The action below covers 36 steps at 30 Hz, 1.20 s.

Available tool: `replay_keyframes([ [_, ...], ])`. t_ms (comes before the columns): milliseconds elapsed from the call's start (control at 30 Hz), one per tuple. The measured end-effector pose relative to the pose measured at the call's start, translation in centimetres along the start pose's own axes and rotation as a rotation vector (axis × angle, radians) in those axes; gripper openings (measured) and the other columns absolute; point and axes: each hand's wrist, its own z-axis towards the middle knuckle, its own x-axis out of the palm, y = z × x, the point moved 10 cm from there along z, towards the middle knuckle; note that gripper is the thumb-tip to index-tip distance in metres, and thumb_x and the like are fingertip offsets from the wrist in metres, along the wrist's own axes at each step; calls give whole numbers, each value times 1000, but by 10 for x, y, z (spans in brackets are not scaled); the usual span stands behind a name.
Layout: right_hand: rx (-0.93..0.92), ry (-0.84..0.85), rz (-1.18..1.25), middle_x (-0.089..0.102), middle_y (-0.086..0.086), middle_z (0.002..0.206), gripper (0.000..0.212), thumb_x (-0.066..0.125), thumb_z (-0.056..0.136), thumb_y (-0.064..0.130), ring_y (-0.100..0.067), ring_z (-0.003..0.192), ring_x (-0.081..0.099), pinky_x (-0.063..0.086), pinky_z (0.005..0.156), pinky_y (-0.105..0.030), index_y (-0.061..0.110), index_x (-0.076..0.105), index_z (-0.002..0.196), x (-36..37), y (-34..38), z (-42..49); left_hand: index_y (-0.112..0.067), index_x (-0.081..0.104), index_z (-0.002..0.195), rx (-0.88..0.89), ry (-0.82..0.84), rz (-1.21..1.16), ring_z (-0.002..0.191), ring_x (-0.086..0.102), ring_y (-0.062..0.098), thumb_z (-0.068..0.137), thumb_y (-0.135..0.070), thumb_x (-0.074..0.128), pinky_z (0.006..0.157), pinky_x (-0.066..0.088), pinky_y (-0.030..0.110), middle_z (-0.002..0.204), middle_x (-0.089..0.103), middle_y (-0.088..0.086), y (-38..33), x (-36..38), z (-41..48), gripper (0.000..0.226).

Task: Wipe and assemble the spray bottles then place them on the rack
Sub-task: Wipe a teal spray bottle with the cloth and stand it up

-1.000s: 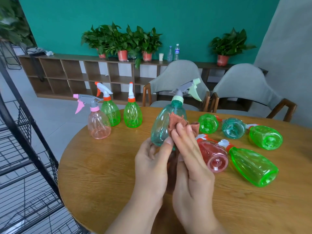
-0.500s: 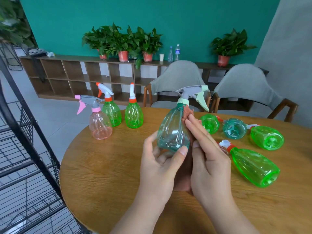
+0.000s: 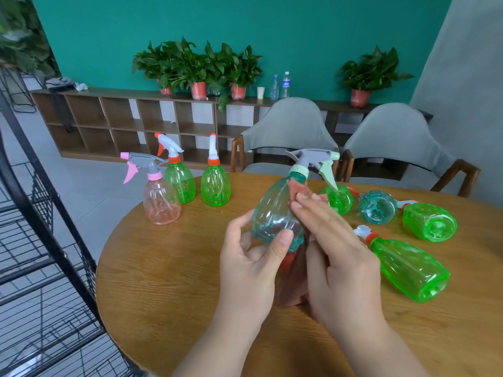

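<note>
Head view: the teal spray bottle [image 3: 272, 213] is lifted above the middle of the table [image 3: 177, 281], tilted, with its trigger head toward 1 o'clock. The left grip [image 3: 253, 265] clasps the bottle's base, thumb and fingers curled round it. The right grip [image 3: 337, 257] is released, its straight fingers pressing a reddish cloth [image 3: 298, 190] against the bottle's 3 o'clock side. At 10 o'clock a pink bottle [image 3: 161, 202], a green bottle [image 3: 180, 183] and a second green bottle [image 3: 215, 186] stand upright. From 2 to 4 o'clock lie a lying teal bottle [image 3: 377, 206] and green ones, including the nearest green bottle [image 3: 408, 268]. The black wire rack [image 3: 40, 240] stands at 8 o'clock.
</note>
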Motion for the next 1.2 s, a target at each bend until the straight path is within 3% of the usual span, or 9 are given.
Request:
replay_keyframes([
  [100, -82, -4, -28, 66, -2, 147, 44, 65, 96, -12, -22, 147, 55, 44, 123, -42, 8, 72, 135, 6, 8, -8, -11, 59, 136, 23, -27, 17, 103, 79, 10, 83, -18, 80, 92, 62, 27, 117, 80, -5, -1, -8, 5, 57],
  [200, -98, -15, 0, 70, -1, 140, 38, 70, 95, -10, -23, 141, 60, 46, 120, -41, 7, 76, 128, 5, 7, -9, -13, 59, 136, 34, -28, 46, 103, 80, 15, 80, -23, 83, 93, 63, 30, 117, 80, -1, -2, -12, 6, 62],
  [367, 49, -51, 30, 66, 5, 146, 46, 65, 97, -11, -9, 141, 58, 47, 119, -35, 14, 73, 136, -11, -10, 4, -17, 56, 141, 58, 25, 108, 102, 80, 24, 78, -19, 91, 86, 62, 28, 130, 75, 3, -6, -9, 6, 72],
  [433, 112, -87, 34, 65, 8, 148, 50, 63, 98, -12, -3, 142, 56, 44, 119, -27, 15, 70, 140, -20, -17, 9, -20, 55, 144, 61, 65, 131, 108, 79, 25, 78, -17, 94, 90, 63, 31, 137, 71, 0, -5, -5, 4, 76],
  [600, 163, -111, 41, 66, 9, 146, 51, 60, 98, -14, -4, 141, 57, 43, 120, -26, 14, 70, 140, -27, -23, 11, -28, 53, 148, 57, 133, 187, 120, 74, 22, 79, -19, 92, 103, 61, 46, 145, 67, -8, -3, -3, 3, 80],
  [700, 128, -112, -6, 67, 10, 145, 50, 60, 98, -14, -5, 140, 58, 42, 118, -23, 14, 71, 138, -29, -19, 14, -31, 53, 148, 60, 156, 216, 126, 71, 20, 79, -18, 93, 108, 57, 46, 147, 65, -13, -3, -4, 5, 81],
  [867, 13, -77, -38, 67, 4, 145, 42, 54, 102, -9, -15, 143, 57, 45, 120, -38, 10, 73, 134, -20, -5, 9, -28, 53, 148, 70, 160, 206, 127, 70, 18, 80, -14, 94, 107, 58, 39, 145, 66, -12, -2, -5, 7, 80],
  [1033, -121, -1, -88, 69, 1, 140, 33, 60, 103, 3, -23, 144, 56, 43, 121, -33, 10, 75, 132, -2, 17, -2, -26, 54, 146, 80, 115, 159, 124, 72, 22, 77, -20, 92, 104, 59, 41, 143, 68, -7, -3, -9, 11, 78],
  [1200, 0, -71, -86, 62, 2, 152, 40, 52, 105, -4, -17, 146, 54, 45, 121, -42, 6, 69, 139, -16, -6, 10, -30, 53, 147, 91, 151, 225, 122, 73, 20, 82, -18, 93, 103, 60, 41, 142, 68, -13, -6, -5, 6, 77],
])
